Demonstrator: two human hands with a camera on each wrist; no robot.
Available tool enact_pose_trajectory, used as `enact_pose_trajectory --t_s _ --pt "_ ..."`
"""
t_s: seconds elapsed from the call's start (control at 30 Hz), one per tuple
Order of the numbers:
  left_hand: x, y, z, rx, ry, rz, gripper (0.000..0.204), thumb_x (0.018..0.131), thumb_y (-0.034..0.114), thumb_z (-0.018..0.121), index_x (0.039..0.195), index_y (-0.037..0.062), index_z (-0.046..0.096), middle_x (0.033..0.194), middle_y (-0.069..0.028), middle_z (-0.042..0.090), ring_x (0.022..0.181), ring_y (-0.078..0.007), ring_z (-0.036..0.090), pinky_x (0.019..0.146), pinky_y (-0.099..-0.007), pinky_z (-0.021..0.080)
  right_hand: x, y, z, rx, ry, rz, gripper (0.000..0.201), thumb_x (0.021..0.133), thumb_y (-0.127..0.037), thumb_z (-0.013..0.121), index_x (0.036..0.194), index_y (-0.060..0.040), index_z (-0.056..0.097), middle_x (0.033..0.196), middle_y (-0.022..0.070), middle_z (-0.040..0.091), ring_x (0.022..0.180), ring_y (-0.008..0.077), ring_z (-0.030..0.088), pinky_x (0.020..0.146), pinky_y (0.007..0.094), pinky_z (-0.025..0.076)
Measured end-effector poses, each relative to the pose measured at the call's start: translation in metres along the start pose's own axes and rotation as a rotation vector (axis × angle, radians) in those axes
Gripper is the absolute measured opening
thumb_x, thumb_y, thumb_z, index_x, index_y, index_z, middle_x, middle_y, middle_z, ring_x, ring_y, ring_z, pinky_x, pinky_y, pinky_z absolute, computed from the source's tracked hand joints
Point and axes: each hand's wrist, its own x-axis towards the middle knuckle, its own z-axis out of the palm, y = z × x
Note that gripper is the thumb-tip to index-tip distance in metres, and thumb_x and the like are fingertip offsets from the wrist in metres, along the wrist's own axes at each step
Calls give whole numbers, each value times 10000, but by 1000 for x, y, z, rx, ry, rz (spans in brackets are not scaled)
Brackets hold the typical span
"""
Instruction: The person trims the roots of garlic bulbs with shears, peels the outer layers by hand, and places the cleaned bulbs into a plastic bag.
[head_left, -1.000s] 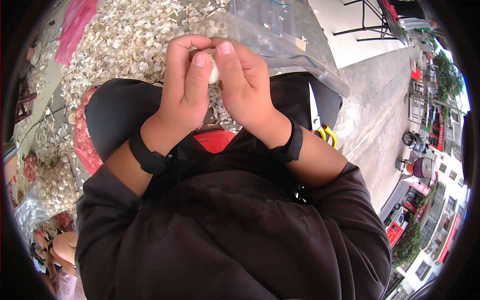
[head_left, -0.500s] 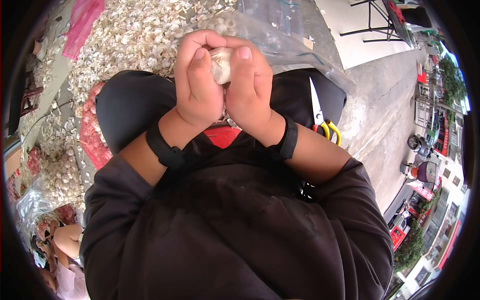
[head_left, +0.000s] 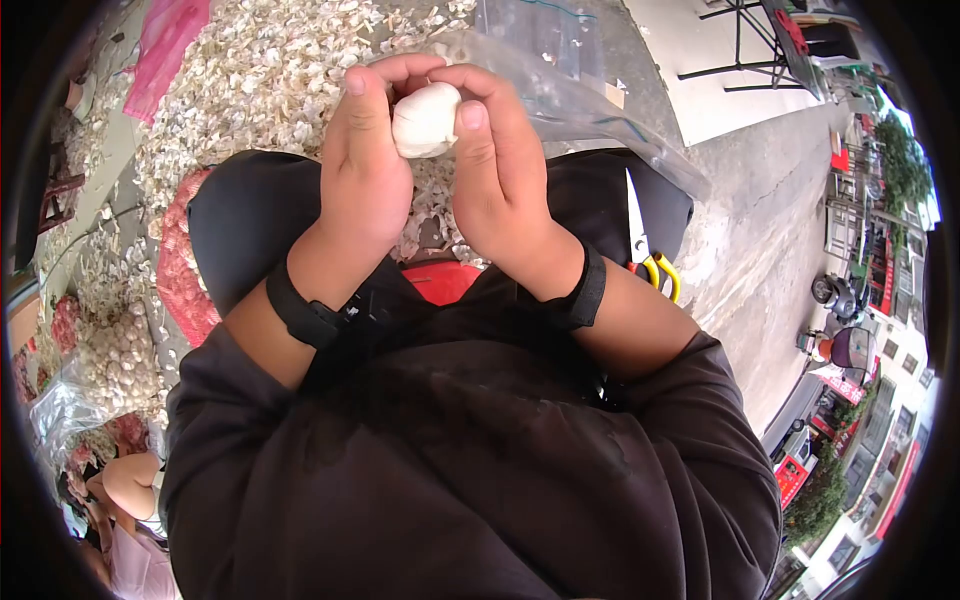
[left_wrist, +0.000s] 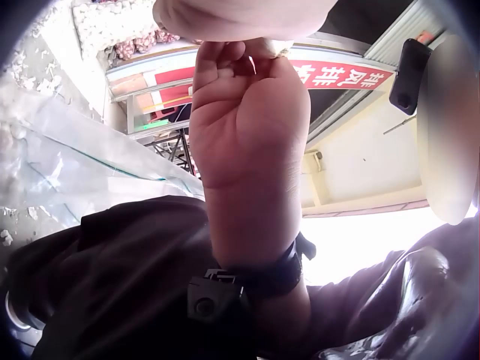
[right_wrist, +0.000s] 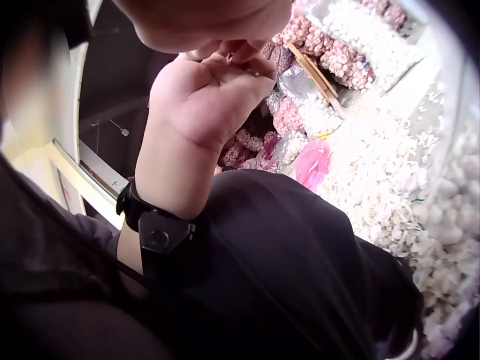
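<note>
A white garlic bulb (head_left: 427,121) sits between the two hands, above the lap in the head view. The left hand (head_left: 368,165) cups its left side, fingers curled behind it and thumb standing up off the bulb. On the other side the right hand (head_left: 503,170) holds it, with the thumb against its surface and the fingers bent round the back. In the left wrist view a bit of the bulb (left_wrist: 268,48) shows above the right hand's (left_wrist: 251,112) palm. The right wrist view shows the left hand's (right_wrist: 206,97) palm, with the bulb hidden.
Scissors (head_left: 637,222) with yellow handles lie on the right thigh. Loose garlic skins (head_left: 250,80) cover the ground ahead. A clear plastic bag (head_left: 570,90) lies beyond the right knee, a red net sack (head_left: 182,270) beside the left leg. Something red (head_left: 440,282) shows between the legs.
The bulb has turned in the hands and come into fuller view. The left thumb has lifted off it and moved up and left, while the right thumb stays at the bulb.
</note>
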Motion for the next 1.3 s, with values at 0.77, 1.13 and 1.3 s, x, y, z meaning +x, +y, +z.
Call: enact_pose_trajectory --t_s 0.77,1.13,1.3 --pt "-8 -5 7 -13 -237 87 492 1077 365 377 1332 -29 525 1204 -160 638 1081 -191 614 950 -313 486 5 -15 -15 311 -115 471 246 990 -234 630 974 8 672 781 9 645 706 57 560 613 238 459" --pt "-4 -13 9 -79 -270 108 486 1080 262 274 1287 -87 541 1153 -230 663 1053 -249 647 976 -345 488 -10 0 -4 198 38 313 354 1059 -228 474 865 -4 670 740 -21 617 694 35 512 591 228 403" --pt "-5 -12 13 -216 -281 96 502 1084 285 290 1296 -103 528 1175 -229 656 1069 -248 644 971 -331 492 -5 -9 -5 270 63 373 359 1073 -234 427 933 -4 664 808 19 648 700 69 573 607 245 463"
